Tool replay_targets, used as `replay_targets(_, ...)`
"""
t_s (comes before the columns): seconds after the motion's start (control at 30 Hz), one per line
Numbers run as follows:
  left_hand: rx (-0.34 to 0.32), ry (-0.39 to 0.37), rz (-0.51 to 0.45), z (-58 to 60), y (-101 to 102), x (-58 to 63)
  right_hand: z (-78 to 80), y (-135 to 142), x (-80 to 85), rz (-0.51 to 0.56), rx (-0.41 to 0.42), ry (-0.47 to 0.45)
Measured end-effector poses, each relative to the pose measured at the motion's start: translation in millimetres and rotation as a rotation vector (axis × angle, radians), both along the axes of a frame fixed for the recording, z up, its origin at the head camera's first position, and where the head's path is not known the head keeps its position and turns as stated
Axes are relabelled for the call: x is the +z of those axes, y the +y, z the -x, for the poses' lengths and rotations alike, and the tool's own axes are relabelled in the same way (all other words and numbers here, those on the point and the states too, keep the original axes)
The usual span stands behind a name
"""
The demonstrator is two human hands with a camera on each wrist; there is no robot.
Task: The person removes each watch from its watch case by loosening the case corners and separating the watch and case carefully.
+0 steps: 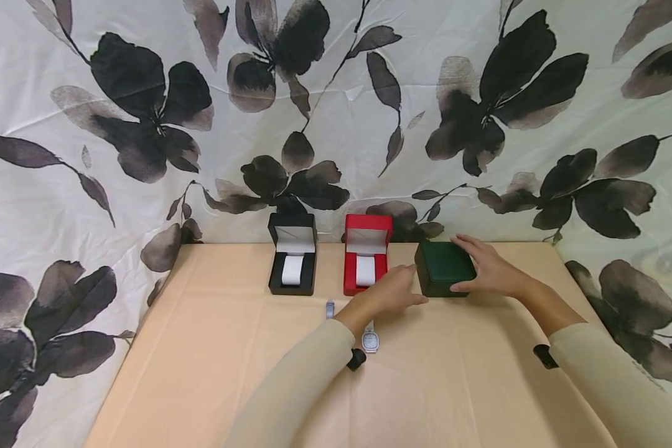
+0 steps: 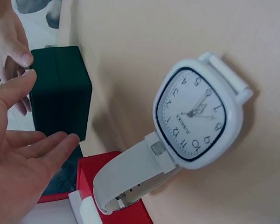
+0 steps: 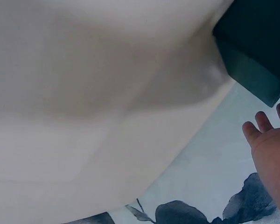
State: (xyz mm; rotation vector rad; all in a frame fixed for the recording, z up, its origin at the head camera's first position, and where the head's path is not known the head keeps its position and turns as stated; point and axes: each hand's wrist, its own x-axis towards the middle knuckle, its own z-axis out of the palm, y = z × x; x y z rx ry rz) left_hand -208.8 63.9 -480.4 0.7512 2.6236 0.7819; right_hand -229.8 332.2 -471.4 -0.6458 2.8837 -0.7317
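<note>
A closed dark green watch box [image 1: 447, 264] stands at the table's back right. My left hand [image 1: 391, 290] is at its left side, with fingers extended and thumb apart. On the box's right, my right hand [image 1: 490, 267] spreads its thumb and fingers around the near and far corners. The right wrist view shows that hand's fingers [image 3: 263, 125] extended beside the box. Below my left wrist lies a white-strapped watch [image 2: 191, 114] with a rounded square dial. Another watch [image 1: 330, 309] is mostly hidden by my left forearm.
Left of the green box stands an open red watch box [image 1: 348, 274] with a white cushion. Further left is an open black watch box [image 1: 275, 280], also holding a white cushion. A floral cloth [image 1: 369, 124] hangs behind the table's back edge.
</note>
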Motion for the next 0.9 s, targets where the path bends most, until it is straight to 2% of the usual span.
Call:
replay_targets(0.2,0.017,-0.018,0.045,5.6,8,-1.8,3.4,4,-5.7,-0.017,0.0,-0.015)
replay_targets(0.53,0.044,-0.067,-0.011,11.7,13,-11.6,5.8,7,-9.3,0.021,0.039,-0.048)
replay_targets(0.67,0.032,-0.076,-0.015,13.8,15,-15.2,8.5,9,-10.2,0.041,0.048,-0.075)
replay_targets(0.9,0.032,-0.06,-0.021,17.8,21,-21.2,11.3,12,-11.0,0.06,0.06,-0.063)
